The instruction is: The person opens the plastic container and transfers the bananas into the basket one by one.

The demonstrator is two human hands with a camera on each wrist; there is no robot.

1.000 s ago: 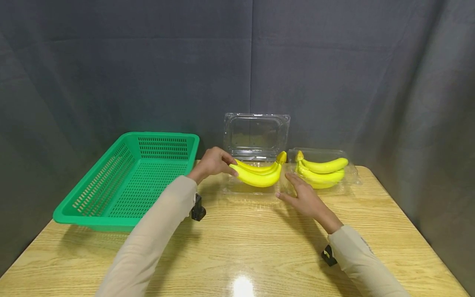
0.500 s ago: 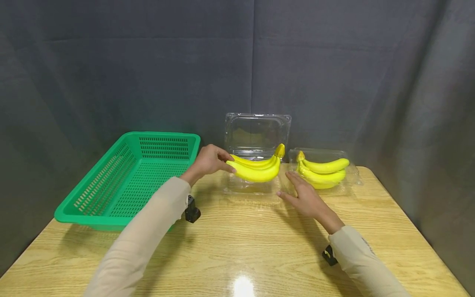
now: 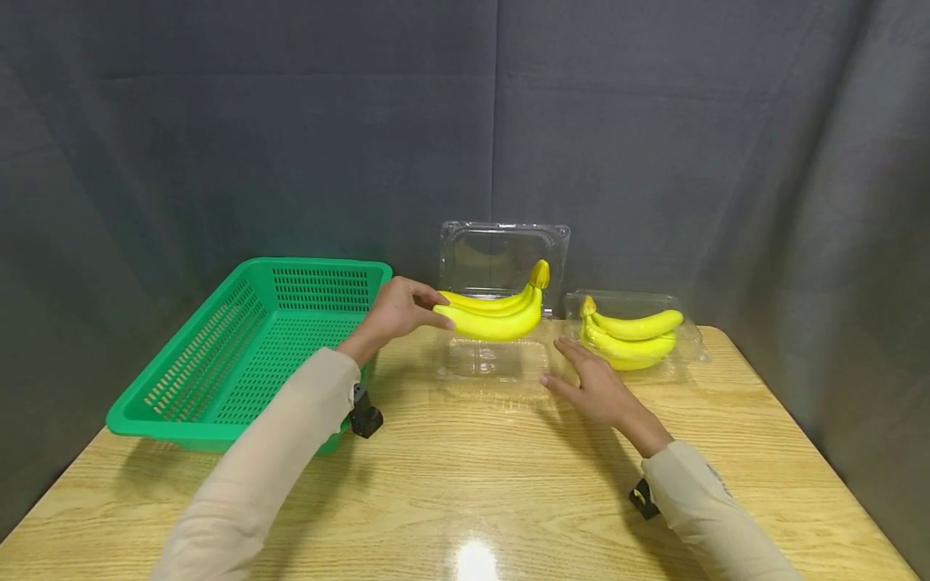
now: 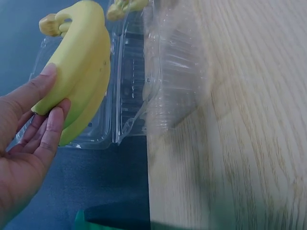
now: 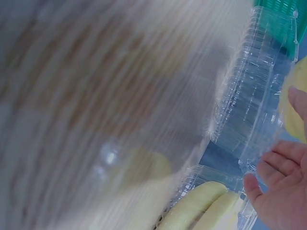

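My left hand [image 3: 398,311] pinches a bunch of yellow bananas [image 3: 497,323] by the tips, thumb on one side and fingers on the other. The bunch hangs in the air above an open clear plastic clamshell box [image 3: 501,375], its stem pointing up and right. In the left wrist view the thumb presses the outer banana [image 4: 81,52]. My right hand [image 3: 596,386] hovers with fingers extended at the right side of the open box, holding nothing. Just beyond it, a second banana bunch [image 3: 632,339] lies in another clear box [image 3: 693,343].
A green perforated plastic basket [image 3: 243,436] stands on the left of the wooden table [image 3: 501,476]. The open box's lid [image 3: 501,234] stands upright against the dark curtain [image 3: 581,121] at the back.
My left hand has lifted the banana bunch up and moved it left, out of the open box. The right hand has stayed almost still.
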